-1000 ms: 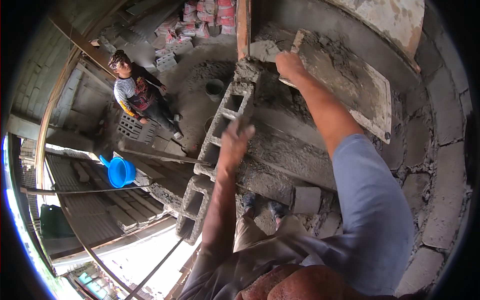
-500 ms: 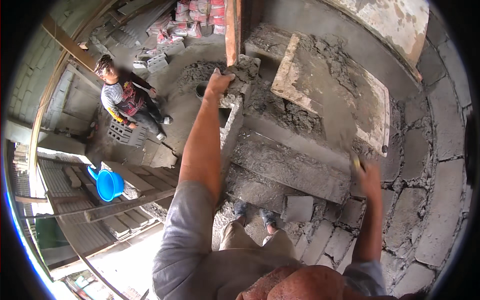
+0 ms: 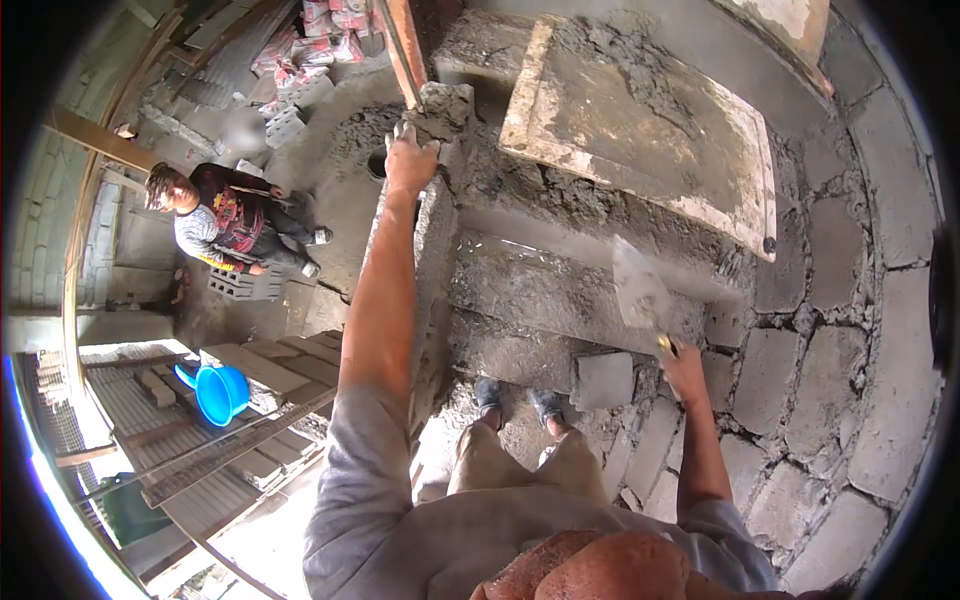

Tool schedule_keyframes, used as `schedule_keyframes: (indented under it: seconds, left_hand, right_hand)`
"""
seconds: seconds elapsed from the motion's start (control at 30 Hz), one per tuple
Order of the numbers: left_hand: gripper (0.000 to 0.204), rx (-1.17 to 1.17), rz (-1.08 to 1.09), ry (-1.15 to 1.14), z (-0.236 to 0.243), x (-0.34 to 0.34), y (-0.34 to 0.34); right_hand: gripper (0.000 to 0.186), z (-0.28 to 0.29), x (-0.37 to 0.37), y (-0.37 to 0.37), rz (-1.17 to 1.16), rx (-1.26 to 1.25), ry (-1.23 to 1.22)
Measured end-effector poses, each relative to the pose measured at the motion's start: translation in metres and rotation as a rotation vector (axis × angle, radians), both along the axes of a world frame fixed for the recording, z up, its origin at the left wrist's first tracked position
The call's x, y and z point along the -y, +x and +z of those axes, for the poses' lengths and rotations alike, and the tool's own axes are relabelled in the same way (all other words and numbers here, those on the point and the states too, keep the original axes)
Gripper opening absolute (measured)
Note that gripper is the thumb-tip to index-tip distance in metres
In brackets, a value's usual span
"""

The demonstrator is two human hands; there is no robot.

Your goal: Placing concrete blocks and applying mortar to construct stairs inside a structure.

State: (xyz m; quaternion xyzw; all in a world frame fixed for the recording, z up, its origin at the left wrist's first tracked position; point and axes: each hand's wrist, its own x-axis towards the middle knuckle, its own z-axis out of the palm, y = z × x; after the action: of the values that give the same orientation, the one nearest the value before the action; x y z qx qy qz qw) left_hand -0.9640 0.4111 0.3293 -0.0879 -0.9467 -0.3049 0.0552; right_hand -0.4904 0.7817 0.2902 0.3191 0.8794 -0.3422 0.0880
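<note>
Gripping a trowel (image 3: 642, 287) by its handle, my right hand (image 3: 684, 370) has its fingers closed together around it, slightly blurred. The trowel is ahead of me to the right, over the rough grey steps (image 3: 530, 285), its pale blade pointing away from me and a little to the left. My left hand (image 3: 411, 165) reaches far forward, its fingers a little apart and holding nothing that I can see, at the mortar-topped far end of the hollow-block wall (image 3: 434, 250); I cannot tell how firmly the palm rests there. Just beyond my fingertips stands a wooden post (image 3: 402, 50). Past the trowel lies a pale-edged board (image 3: 740, 205) smeared with wet mortar (image 3: 640, 75), thickest toward its far side. Nearer me, a squarish block (image 3: 604, 380) sits at the foot of the steps, just beside my shoes (image 3: 487, 393). A block wall (image 3: 825, 250) curves up on the right. Across the hollow-block wall are a dark bucket (image 3: 377, 163), partly hidden by my left hand, and a co-worker (image 3: 235, 215), standing. A blue dipper (image 3: 221, 394) sits to my left, and bags (image 3: 325, 35) are piled far off.
</note>
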Motion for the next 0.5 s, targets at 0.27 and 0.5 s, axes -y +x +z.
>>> schedule_keyframes:
  seconds: [0.27, 0.5]
  left_hand:
    - [0.071, -0.175, 0.105, -0.18, 0.026, -0.004, 0.054]
    - [0.1, -0.032, 0.389, -0.22, -0.004, 0.038, 0.132]
  right_hand:
    - [0.027, -0.027, -0.015, -0.117, 0.213, 0.017, 0.433]
    - [0.028, -0.044, -0.05, -0.137, 0.253, -0.014, 0.586]
